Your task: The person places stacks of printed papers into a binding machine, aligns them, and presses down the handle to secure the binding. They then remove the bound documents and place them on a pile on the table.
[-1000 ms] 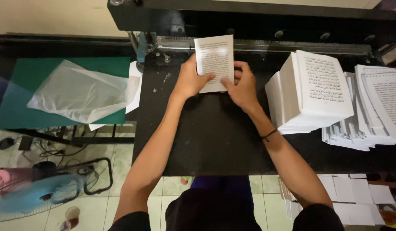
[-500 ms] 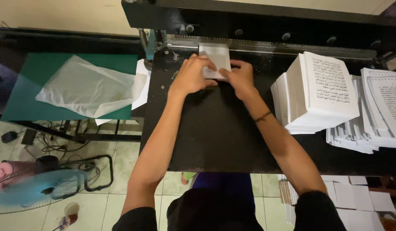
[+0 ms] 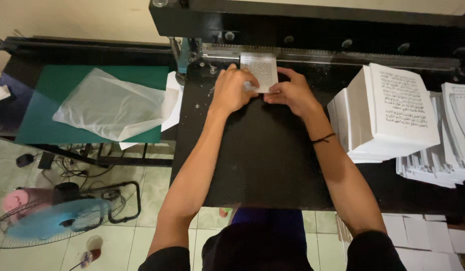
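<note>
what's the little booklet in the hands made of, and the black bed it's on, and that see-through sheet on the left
Booklet: looks like matte white paper, printed, with thin stacked page edges, held by the left hand and right hand.
Black bed: probably painted metal, smooth with a dull sheen.
See-through sheet: likely thin plastic film, cloudy and creased, on a green mat.

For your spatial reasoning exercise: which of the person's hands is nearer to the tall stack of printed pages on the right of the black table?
Right. The right hand lies between the small booklet and the tall stack; the left hand is on the booklet's far side, farther from the stack.
</note>
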